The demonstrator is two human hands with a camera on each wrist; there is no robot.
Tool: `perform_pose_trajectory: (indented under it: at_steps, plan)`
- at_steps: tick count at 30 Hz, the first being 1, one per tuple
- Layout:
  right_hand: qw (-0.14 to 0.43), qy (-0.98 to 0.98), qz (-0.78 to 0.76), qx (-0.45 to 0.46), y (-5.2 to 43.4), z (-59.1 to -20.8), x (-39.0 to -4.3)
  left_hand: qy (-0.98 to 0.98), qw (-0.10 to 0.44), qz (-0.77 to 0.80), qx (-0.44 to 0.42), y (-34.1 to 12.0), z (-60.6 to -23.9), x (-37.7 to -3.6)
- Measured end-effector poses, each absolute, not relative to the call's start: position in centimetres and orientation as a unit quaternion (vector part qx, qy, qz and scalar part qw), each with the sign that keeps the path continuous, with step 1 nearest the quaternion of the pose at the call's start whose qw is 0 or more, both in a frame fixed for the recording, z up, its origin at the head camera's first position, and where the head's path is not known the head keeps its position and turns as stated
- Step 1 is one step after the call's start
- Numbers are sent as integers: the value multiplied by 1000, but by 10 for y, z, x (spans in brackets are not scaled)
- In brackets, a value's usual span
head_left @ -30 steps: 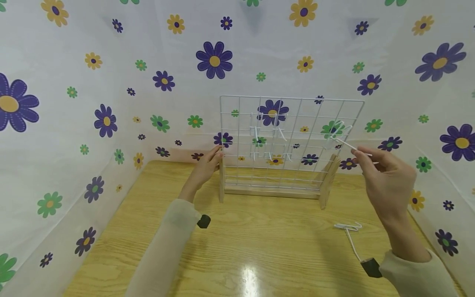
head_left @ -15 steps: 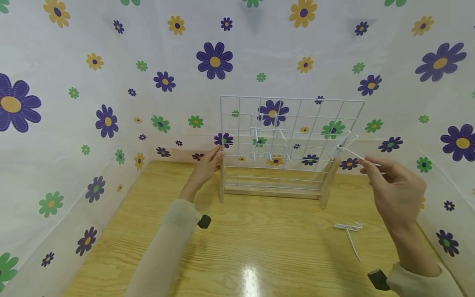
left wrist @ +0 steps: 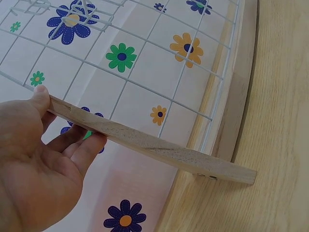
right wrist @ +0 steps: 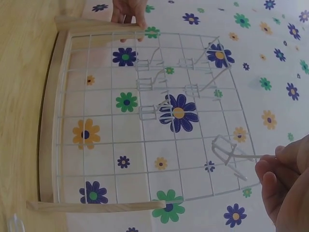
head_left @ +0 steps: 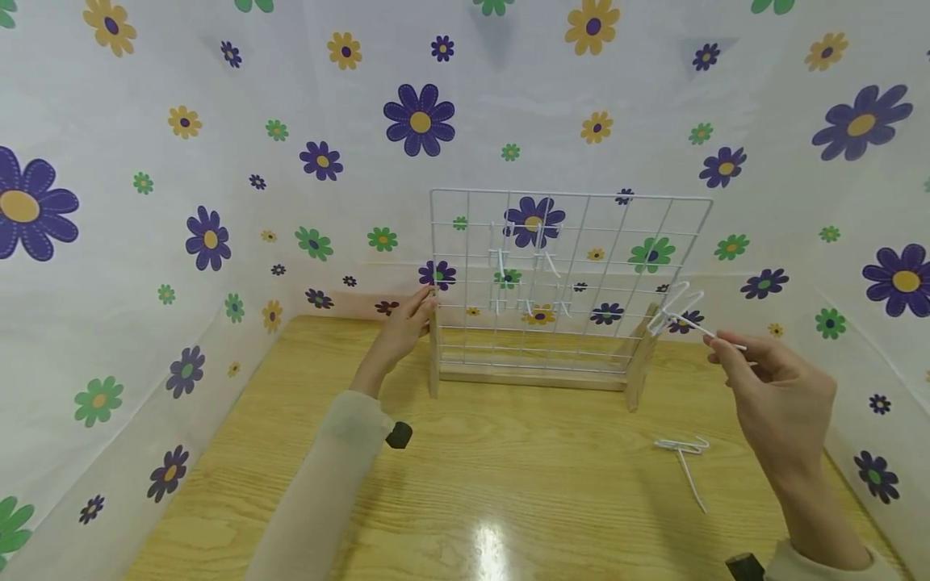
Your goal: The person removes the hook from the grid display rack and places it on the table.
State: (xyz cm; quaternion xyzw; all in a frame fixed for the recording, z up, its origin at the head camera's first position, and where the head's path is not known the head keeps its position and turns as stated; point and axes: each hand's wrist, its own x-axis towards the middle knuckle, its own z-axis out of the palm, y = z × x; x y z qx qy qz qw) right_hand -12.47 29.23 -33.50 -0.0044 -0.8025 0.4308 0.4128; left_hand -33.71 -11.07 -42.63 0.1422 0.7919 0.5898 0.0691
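Observation:
A white wire grid panel [head_left: 571, 194] stands upright in a wooden stand [head_left: 534, 378]. My left hand [head_left: 395, 331] grips the stand's left wooden post [left wrist: 145, 140], thumb on one side and fingertips on the other. Between thumb and fingers, my right hand [head_left: 785, 403] pinches the straight prong of a white wire hook [head_left: 677, 313]. That hook's looped end points up and left, near the panel's right edge; in the right wrist view it overlaps the grid, and contact cannot be told. Several similar white hooks [right wrist: 147, 84] hang in two rows on the panel's left and middle part.
Another white wire hook [head_left: 683, 445] lies on the wooden table [head_left: 436, 500], right of the stand and in front of it. A white flower-print sheet [head_left: 508, 105] rises behind the table and along both sides. Dark blocks [head_left: 399, 435] sit at both cuffs.
My right hand has moved down and slightly right with its hook, away from the panel's upper right part. The left hand stays on the post.

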Motion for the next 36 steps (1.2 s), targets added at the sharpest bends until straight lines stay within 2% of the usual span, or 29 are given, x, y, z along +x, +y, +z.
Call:
perform_pose_trajectory:
  at_steps: [36]
  plan:
    - [349,-813,459,-80,297,-405,-106,793,70,586,150,-111,-424,-334]
